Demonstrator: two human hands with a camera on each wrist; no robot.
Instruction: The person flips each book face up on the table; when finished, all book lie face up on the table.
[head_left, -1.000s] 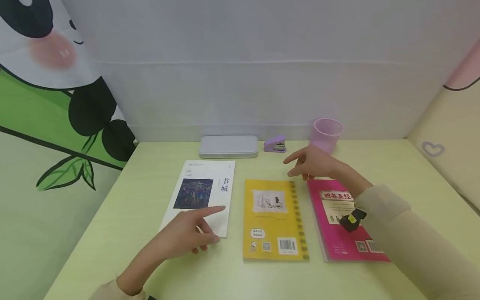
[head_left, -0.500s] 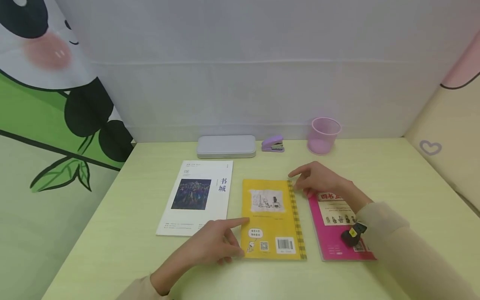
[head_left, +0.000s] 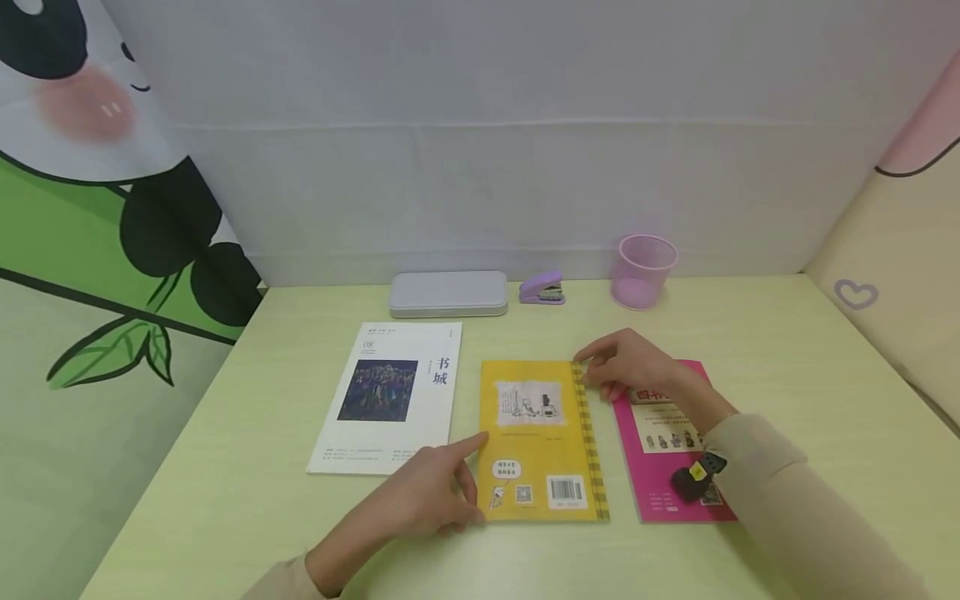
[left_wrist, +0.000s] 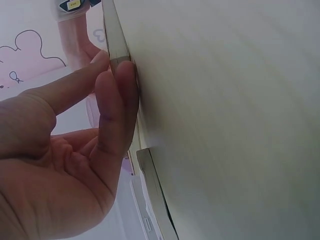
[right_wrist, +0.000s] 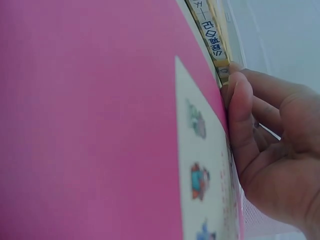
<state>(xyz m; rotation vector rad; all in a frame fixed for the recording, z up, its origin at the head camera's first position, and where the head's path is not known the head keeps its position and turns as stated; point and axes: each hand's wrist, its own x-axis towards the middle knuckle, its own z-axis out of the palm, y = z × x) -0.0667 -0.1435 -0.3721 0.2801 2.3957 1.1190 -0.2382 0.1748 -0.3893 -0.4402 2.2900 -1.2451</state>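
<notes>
A yellow book point(head_left: 536, 458) with a checked spine lies flat on the table. My left hand point(head_left: 431, 492) is at its left edge, the index finger extended to the side and the thumb by the lower corner. In the left wrist view, the fingertips point(left_wrist: 127, 75) meet the book's page edge point(left_wrist: 117, 42). At the upper right corner, my right hand point(head_left: 630, 362) has its fingertips against the spine, which shows its lettering point(right_wrist: 212, 37) in the right wrist view. That hand and its sleeve cover part of a pink book point(head_left: 652, 492).
To the left lies a white magazine point(head_left: 382, 442) with a dark picture. Along the back stand a pale flat case point(head_left: 448, 292), a purple stapler point(head_left: 542, 288) and a pink translucent cup point(head_left: 643, 273). A white cloth wall point(head_left: 480, 192) rises behind the table.
My left hand has moved right, from over the magazine to the yellow book's left edge. My right hand has come down from near the cup to the book's upper right corner.
</notes>
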